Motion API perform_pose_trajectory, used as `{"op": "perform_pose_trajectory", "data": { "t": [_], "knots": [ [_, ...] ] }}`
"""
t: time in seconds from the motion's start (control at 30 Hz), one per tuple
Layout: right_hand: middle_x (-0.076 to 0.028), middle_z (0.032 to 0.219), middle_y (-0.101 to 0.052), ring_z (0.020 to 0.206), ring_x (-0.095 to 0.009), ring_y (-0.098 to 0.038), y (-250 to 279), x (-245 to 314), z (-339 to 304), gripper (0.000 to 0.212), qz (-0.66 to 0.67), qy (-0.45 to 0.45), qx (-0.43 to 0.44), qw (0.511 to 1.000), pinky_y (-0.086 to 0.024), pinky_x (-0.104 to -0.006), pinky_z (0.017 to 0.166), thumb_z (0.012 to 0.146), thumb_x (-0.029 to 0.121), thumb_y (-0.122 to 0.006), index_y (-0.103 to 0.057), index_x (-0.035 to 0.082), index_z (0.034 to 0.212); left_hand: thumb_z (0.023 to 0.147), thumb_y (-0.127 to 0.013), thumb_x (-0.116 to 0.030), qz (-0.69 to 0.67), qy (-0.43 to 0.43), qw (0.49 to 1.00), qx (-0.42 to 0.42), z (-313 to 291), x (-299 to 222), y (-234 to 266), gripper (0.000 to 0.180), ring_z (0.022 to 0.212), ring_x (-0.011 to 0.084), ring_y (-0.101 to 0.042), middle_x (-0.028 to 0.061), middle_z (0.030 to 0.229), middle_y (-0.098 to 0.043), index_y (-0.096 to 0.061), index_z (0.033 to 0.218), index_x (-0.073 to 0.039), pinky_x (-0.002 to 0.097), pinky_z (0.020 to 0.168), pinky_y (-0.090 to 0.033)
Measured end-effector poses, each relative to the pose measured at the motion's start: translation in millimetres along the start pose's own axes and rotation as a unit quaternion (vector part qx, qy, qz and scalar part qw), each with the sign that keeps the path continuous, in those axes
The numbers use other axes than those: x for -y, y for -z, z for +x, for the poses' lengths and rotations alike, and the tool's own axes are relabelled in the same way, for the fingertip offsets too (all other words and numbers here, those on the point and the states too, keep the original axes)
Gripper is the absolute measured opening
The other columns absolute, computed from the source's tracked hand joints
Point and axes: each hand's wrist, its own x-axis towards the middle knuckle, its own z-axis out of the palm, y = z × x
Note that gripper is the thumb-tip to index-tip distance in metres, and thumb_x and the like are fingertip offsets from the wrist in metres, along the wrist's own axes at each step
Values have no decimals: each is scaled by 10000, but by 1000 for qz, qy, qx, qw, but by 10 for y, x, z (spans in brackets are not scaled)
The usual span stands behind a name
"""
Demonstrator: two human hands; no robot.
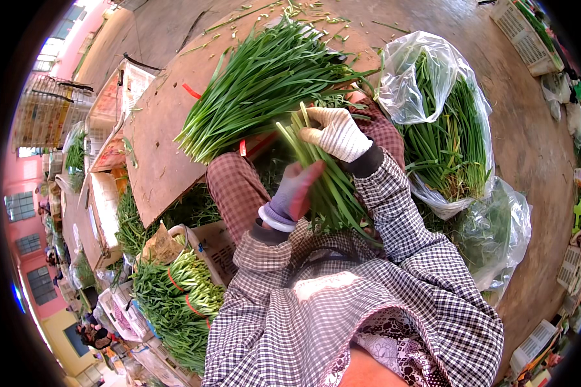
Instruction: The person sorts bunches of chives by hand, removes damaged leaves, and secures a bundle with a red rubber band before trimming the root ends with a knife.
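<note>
A small bunch of garlic chives (334, 189) slants across my lap, pale stem ends up and green leaves toward my body. My right hand (337, 134), in a whitish knit glove, grips it near the stem ends. Lower on the stems, my left hand (293, 193), in a purplish glove, is closed against the same bunch; motion blurs its fingers. Just beyond my hands, a large heap of chives (265, 90) lies on a brown board (158, 151). Red ties (191, 91) show at its edge.
On the right stands an open clear plastic bag (407, 77) full of chives, with another clear bag (497, 229) beside it. Tied green bundles (174, 297) fill the lower left, next to a crate (214, 251). Cut bits (303, 9) litter the board's far end.
</note>
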Motion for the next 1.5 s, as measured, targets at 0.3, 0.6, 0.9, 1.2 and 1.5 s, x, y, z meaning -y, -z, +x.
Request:
{"op": "perform_pose_trajectory", "data": {
  "t": [0.3,0.6,0.9,1.2,1.5],
  "knots": [
    [-136,965,-704,848,-141,-667,46,-61,103,627,-168,93,-74,979,-532,-275,776,743,273,-773,-569,13,1276,955,-593,-153,-82,44,990,109,-20,-50,-107,291,970,247,-670,147,1068,-675,-592,1187,21,383,838,-560],
    [-77,725,-691,658,-99,-636,24,43,164,173,-1,29,58,998,-520,-268,625,777,122,-703,-707,-9,890,947,-605,-154,-66,79,989,108,-57,40,-161,251,926,236,-683,125,1043,-684,-613,1155,-13,379,806,-569],
    [-56,628,-660,582,-96,-609,-32,17,116,271,-40,-47,7,998,-497,-271,550,839,266,-747,-718,-3,839,941,-625,-169,-100,33,987,118,-128,110,-185,233,937,195,-675,71,1028,-689,-626,1135,-39,341,799,-561],
    [-118,954,-713,884,-132,-669,192,-236,47,439,40,52,-67,996,-540,-271,789,888,216,-665,-573,-40,1233,934,-640,-193,-46,26,998,16,15,161,-100,313,819,190,-672,80,946,-670,-593,1180,-5,378,723,-579],
    [-224,1043,-653,923,-344,-672,-153,-59,-665,1020,-280,53,-36,958,-549,-385,770,553,332,-884,-408,35,1405,943,-619,-201,-109,-191,972,-88,286,49,23,252,911,157,-634,62,990,-670,-626,1111,-13,322,833,-522]
  ]
}}
